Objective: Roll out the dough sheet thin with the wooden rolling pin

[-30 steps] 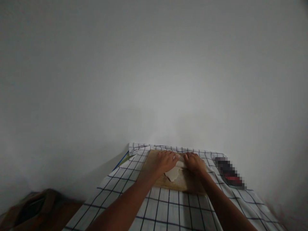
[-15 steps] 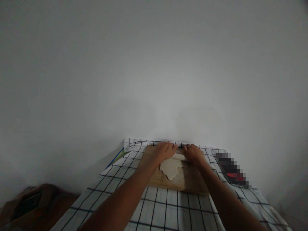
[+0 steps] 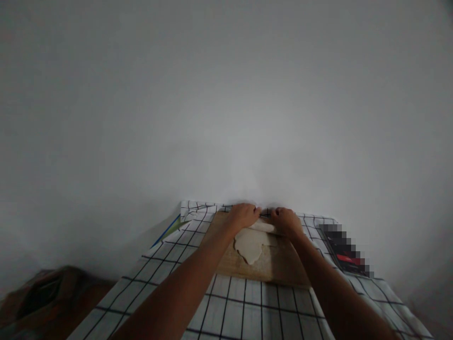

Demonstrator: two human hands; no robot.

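Observation:
A flat, uneven sheet of pale dough [image 3: 249,246] lies on a wooden board [image 3: 228,257]. Across the far part of the dough runs a light-coloured rolling pin [image 3: 264,227], its ends covered by my hands. My left hand [image 3: 245,215] is closed over the left end, near the board's back edge. On the opposite end my right hand [image 3: 286,220] is closed too, with its fingers curled. The undersides of both hands are hidden from view.
A white cloth with a dark grid [image 3: 235,309] covers the table beneath the board. To the right lies a partly pixelated dark item with red [image 3: 348,259]. The wall [image 3: 247,118] rises behind the table. A brown wooden object [image 3: 63,288] stands at lower left.
Both hands stay on the rolling pin, and slightly more of it shows between them. The dough looks much the same. The camera view has shifted slightly.

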